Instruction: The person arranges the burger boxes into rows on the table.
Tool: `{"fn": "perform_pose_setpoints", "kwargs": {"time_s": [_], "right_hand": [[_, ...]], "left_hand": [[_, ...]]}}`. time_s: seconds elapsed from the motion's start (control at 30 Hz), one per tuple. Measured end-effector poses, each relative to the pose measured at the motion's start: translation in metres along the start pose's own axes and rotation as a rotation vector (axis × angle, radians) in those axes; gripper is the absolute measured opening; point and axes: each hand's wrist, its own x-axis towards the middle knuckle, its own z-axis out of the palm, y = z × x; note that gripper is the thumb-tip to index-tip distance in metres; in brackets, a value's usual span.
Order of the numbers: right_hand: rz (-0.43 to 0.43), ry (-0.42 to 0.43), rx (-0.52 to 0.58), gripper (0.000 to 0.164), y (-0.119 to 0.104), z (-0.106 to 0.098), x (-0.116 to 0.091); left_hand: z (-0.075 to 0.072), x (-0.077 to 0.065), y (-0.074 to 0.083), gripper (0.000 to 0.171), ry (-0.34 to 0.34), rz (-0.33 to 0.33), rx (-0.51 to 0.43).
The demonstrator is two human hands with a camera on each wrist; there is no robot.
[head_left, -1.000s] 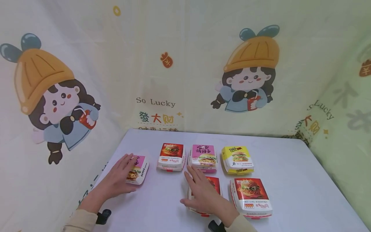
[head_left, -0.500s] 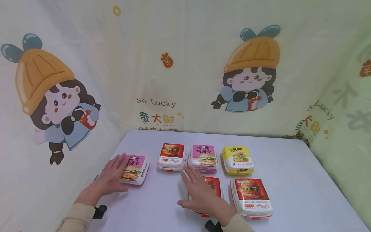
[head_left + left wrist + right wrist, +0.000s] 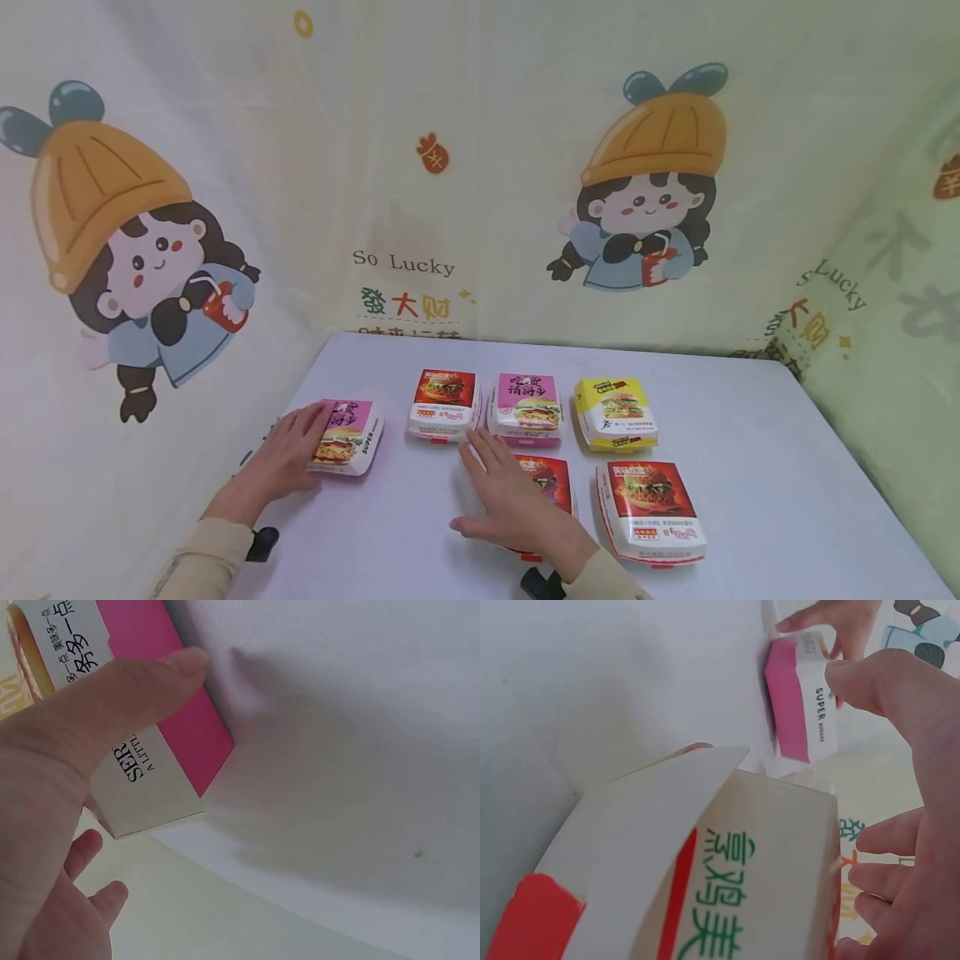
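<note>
My left hand (image 3: 272, 462) holds a pink and white burger box (image 3: 351, 427) at the table's left side. In the left wrist view, the thumb lies along the printed side of that box (image 3: 172, 780), while two fingertips show apart from it; the other fingers are hidden. My right hand (image 3: 517, 508) is over a red and white burger box (image 3: 553, 479), partly covering it. Its fingers are spread and relaxed, with nothing between them. In the right wrist view, a lifted white flap shows on the box (image 3: 780, 825) beside this hand.
A back row holds a red burger box (image 3: 444, 404), a pink one (image 3: 525, 408) and a yellow one (image 3: 615, 412). Another red burger box (image 3: 651, 508) sits right of my right hand. Printed cloth (image 3: 510, 217) hangs behind the white table (image 3: 787, 483).
The left hand first slid left off the pink box's top, then closed in on its side; the box has shifted slightly left. The right hand has drifted a little left.
</note>
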Motion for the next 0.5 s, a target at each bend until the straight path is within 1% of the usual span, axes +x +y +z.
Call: {"fn": "perform_pose_setpoints", "kwargs": {"time_s": [0.1, 0.17, 0.27, 0.4, 0.5], "right_hand": [[-0.001, -0.001, 0.007, 0.1, 0.0, 0.001, 0.001], [-0.004, -0.003, 0.015, 0.1, -0.001, 0.002, 0.003], [-0.019, -0.001, 0.015, 0.1, -0.003, 0.005, 0.005], [-0.031, 0.005, -0.021, 0.099, -0.006, 0.008, 0.009], [-0.029, 0.006, -0.039, 0.099, -0.007, 0.009, 0.011]], "left_hand": [[0.002, 0.005, -0.001, 0.12, 0.029, 0.01, 0.042], [0.003, 0.008, -0.002, 0.119, 0.022, 0.007, 0.048], [0.003, 0.012, 0.0, 0.117, 0.008, 0.008, 0.018], [0.003, 0.017, 0.002, 0.115, -0.019, 0.01, -0.019], [0.002, 0.018, 0.003, 0.116, -0.014, 0.011, -0.011]]}}
